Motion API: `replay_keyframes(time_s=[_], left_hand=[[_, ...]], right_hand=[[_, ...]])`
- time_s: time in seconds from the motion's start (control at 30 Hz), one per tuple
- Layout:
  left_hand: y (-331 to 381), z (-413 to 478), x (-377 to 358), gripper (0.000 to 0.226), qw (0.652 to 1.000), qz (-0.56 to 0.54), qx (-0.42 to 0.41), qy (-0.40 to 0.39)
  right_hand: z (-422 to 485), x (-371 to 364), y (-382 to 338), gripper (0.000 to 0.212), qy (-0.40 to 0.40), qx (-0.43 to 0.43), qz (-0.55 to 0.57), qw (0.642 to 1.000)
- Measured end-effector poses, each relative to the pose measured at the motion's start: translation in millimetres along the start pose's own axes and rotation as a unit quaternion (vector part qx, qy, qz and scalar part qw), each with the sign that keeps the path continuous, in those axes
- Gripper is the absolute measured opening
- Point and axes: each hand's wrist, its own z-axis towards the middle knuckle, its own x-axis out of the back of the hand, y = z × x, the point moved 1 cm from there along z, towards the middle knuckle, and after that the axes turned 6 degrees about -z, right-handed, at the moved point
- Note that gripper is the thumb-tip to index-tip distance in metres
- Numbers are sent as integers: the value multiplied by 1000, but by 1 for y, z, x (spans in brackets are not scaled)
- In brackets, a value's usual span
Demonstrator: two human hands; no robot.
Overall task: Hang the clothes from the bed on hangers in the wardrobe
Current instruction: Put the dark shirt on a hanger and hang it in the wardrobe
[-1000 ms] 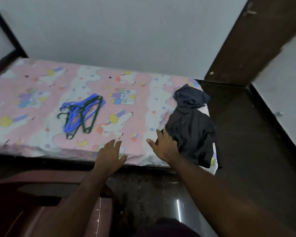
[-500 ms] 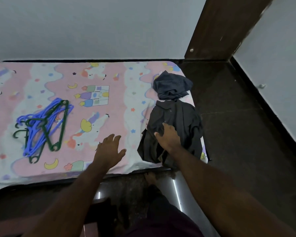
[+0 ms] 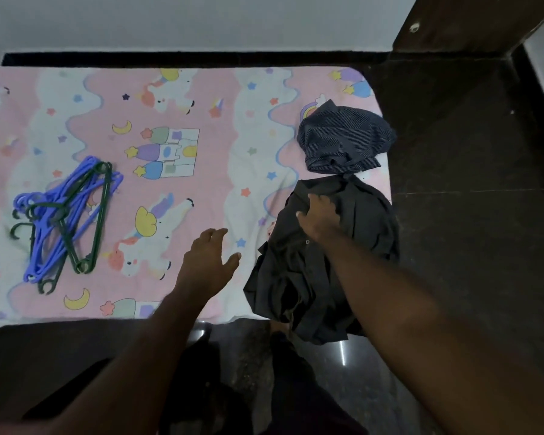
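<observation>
Soft, light and limp, the dark shirt (image 3: 374, 215) wanted lifting by its collar — there the right hand (image 3: 319, 215) curled its fingers into the cloth, the left hand (image 3: 208, 262) hovering with fingers apart.

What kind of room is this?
Probably a bedroom. There's a bed with a pink cartoon sheet, a dark shirt and a striped garment lying on it, and a pile of plastic hangers.
</observation>
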Motion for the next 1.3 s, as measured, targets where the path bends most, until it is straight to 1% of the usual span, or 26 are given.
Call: replay_keyframes(time_s=[0.17,0.23,0.3,0.33,0.4,0.43,0.5,0.53,0.57,0.6,0.73,0.77,0.8,0.83,0.9,0.93,0.97,1.0,1.03,1.07,1.1,1.13,1.17,1.2,1.27,1.3], left_hand=[[1,5,-5,61,999,-9,27,-23],[0,5,-6,60,999,-12,37,-34],[3,7,-6,58,998,-16,41,-44],[6,9,-6,57,998,-21,41,-49],[15,15,-5,53,996,-44,47,-55],[21,19,-5,50,995,-66,53,-56],[38,28,-5,48,987,-131,72,-53],[48,32,-4,49,981,-164,84,-54],[58,38,-5,51,975,-193,96,-56],[69,43,-6,55,969,-216,105,-59],[112,63,-12,85,933,-314,140,-101],[121,67,-16,84,925,-327,144,-126],[127,70,-19,73,922,-328,142,-150],[131,74,-22,54,922,-322,136,-166],[139,80,-22,18,946,-274,95,-143],[142,83,-20,10,965,-228,59,-115],[143,85,-15,14,980,-177,13,-85],[144,86,-9,20,989,-133,-41,-60],[145,86,0,26,989,-106,-95,-42],[147,85,9,31,984,-91,-148,-31],[149,83,19,36,977,-73,-201,-25],[152,80,30,40,967,-47,-249,-25],[154,76,41,43,959,-21,-283,-27],[157,71,52,46,953,-9,-302,-23],[158,60,73,47,953,-12,-302,15],[155,56,82,45,956,-17,-289,40]], right_hand=[[30,-10,9,46,-36,-10,-24,999],[36,-15,16,36,-31,-20,-13,999],[38,-16,22,26,-5,-42,43,998],[38,-16,24,24,4,-67,97,993],[33,-15,26,23,12,-128,235,963],[27,-14,23,21,12,-154,313,937],[7,-7,11,20,-13,-174,472,864],[-6,-2,3,21,-33,-173,532,828],[-21,4,-4,22,-49,-166,566,806],[-37,11,-10,24,-64,-150,587,793],[-90,25,-18,30,-104,-41,602,791],[-100,27,-18,29,-106,-16,602,791],[-108,30,-19,27,-108,4,603,790],[-115,31,-19,25,-110,20,603,790],[-121,36,-17,25,-115,47,587,800],[-119,39,-13,27,-104,56,567,815],[-113,42,-6,28,-73,60,538,838],[-103,48,3,27,-19,64,500,864],[-90,57,12,33,55,73,442,892],[-75,67,21,51,123,94,359,920],[-59,80,29,70,164,128,257,944],[-44,92,32,80,167,158,150,962],[-31,106,30,79,147,183,52,971],[-18,117,29,67,114,201,-27,973],[4,127,27,28,35,216,-92,971],[8,130,29,20,5,216,-88,972]])
